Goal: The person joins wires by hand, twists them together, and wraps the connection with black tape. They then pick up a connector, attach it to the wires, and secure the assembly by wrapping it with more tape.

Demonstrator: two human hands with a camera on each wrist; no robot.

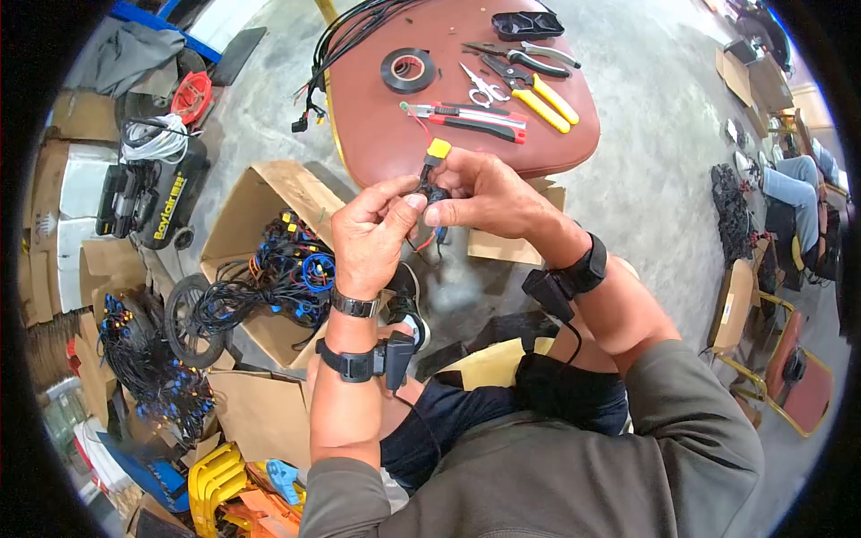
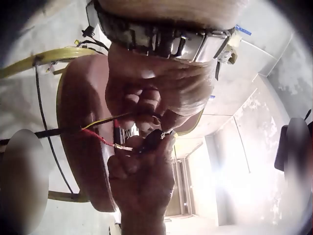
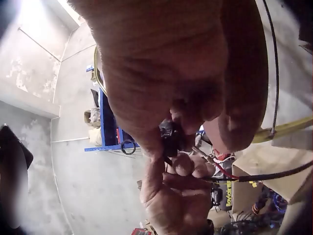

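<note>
Left hand (image 2: 156,93) filled the upper frame, metal watch band (image 2: 161,41) across the wrist, fingers curled down onto a small black connector (image 2: 154,138). Right hand (image 2: 142,181) sat below, fingertips pinching the same connector. Red wire (image 2: 98,137) and yellow wire (image 2: 100,123) ran out leftward from between the hands. A bare metal terminal (image 2: 123,147) showed at the red wire's end. Behind: reddish-brown seat (image 2: 78,161), yellow frame (image 2: 44,56), thin black cable (image 2: 41,105) alongside.
</note>
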